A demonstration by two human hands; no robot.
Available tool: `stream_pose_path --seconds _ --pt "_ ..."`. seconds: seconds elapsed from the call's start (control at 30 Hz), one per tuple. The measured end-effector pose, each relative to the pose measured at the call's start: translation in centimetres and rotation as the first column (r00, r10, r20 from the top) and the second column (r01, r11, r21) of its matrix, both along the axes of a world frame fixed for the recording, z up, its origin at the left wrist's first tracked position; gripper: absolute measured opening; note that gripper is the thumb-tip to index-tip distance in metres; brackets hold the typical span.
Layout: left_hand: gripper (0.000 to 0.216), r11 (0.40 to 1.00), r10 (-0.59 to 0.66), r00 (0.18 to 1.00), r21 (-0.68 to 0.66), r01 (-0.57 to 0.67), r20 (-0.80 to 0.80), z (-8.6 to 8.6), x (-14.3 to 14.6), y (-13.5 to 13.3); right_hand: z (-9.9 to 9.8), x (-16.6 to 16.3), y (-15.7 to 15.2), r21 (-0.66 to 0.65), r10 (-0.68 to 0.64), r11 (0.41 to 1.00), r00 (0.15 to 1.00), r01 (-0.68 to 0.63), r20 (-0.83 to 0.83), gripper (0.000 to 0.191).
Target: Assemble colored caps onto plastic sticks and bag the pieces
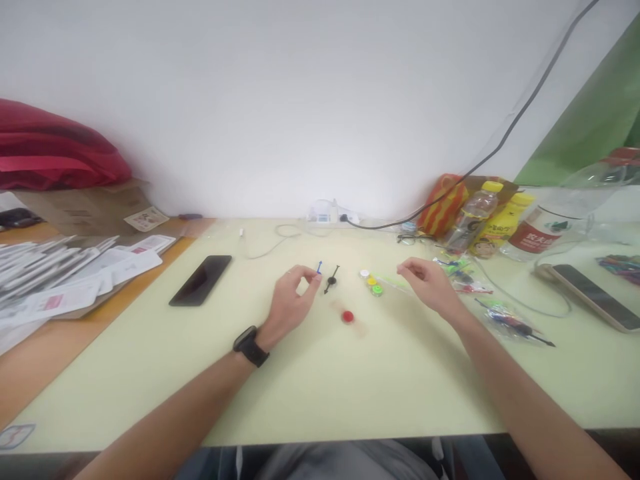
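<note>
Between the thumb and forefinger of my left hand [295, 297] is a small blue arrow-shaped piece [319, 267], its tip showing above the fingertips. Just right of it, a black double-ended arrow piece [331, 281] lies on the table. Nearer to me sits a round red piece [347, 317] with faint blurred streaks on two sides. My right hand [427, 283] is closed in a pinch over the table; anything in its fingers is hidden. To its left are small round pieces: white [365, 273], yellow [371, 281] and green [377, 291].
A black phone [201, 281] lies left, beside piled white packets [75, 280]. Small clear bags of coloured parts [513, 321] lie right, before several bottles [543, 230]. Another phone [595, 297] rests far right. A grey cable [510, 127] runs to a power strip [333, 213].
</note>
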State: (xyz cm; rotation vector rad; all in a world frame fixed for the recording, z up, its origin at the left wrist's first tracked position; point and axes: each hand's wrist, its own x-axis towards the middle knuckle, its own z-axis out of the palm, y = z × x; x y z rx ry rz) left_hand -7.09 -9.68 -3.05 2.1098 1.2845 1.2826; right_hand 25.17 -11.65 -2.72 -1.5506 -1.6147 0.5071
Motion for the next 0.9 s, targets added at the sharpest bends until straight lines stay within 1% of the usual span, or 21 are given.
stream_pose_path --seconds 0.03,0.1,0.17,0.27,0.33,0.5,0.6,0.7,0.77,0.83,0.9 --pt "0.015 1.000 0.010 1.000 0.007 -0.010 -0.005 0.0 -0.2 0.3 -0.3 0.6 0.3 0.000 -0.011 1.000 0.994 0.011 0.110 0.028" --pt "0.016 0.999 0.035 0.999 0.016 -0.035 -0.006 0.0 -0.6 0.9 -1.1 1.5 0.7 -0.022 -0.035 0.999 0.954 0.044 0.297 0.020" --pt "0.016 0.998 0.066 0.998 0.014 -0.066 0.001 0.0 -1.0 1.5 -1.8 1.9 1.0 -0.041 -0.045 0.997 0.908 0.068 0.416 0.019" --pt "0.018 0.993 0.117 0.993 0.003 -0.118 0.011 -0.1 -1.5 2.4 -2.4 2.0 1.1 -0.043 -0.015 0.998 0.876 0.041 0.482 0.022" --pt "0.019 0.990 0.139 0.990 -0.007 -0.139 0.014 -0.2 -1.7 2.8 -2.4 1.8 1.0 -0.042 0.011 0.999 0.867 0.011 0.498 0.021" --pt "0.019 0.990 0.135 0.991 -0.026 -0.136 -0.007 -0.9 -2.0 3.4 -2.2 1.5 0.9 -0.079 0.046 0.997 0.831 -0.003 0.554 0.014" --pt "0.019 0.988 0.149 0.989 -0.040 -0.149 -0.011 -1.1 -2.2 3.7 -2.0 1.5 0.7 -0.091 0.056 0.996 0.830 -0.007 0.554 0.013" --pt "0.021 0.982 0.178 0.984 -0.061 -0.178 0.006 -1.3 -2.4 4.1 -1.9 1.5 0.5 -0.056 0.037 0.998 0.855 -0.009 0.517 0.010" --pt "0.023 0.977 0.197 0.980 -0.085 -0.195 0.018 -1.4 -2.5 4.2 -1.8 1.4 0.5 -0.045 0.041 0.999 0.896 -0.024 0.441 0.006" --pt "0.024 0.974 0.203 0.979 -0.105 -0.199 0.025 -1.6 -2.5 4.4 -1.8 1.2 0.5 -0.032 0.047 0.999 0.948 -0.039 0.316 0.004" --pt "0.024 0.971 0.209 0.977 -0.124 -0.203 0.032 -1.7 -2.5 4.4 -1.9 0.9 0.7 0.014 0.033 0.999 0.981 -0.036 0.193 0.003"
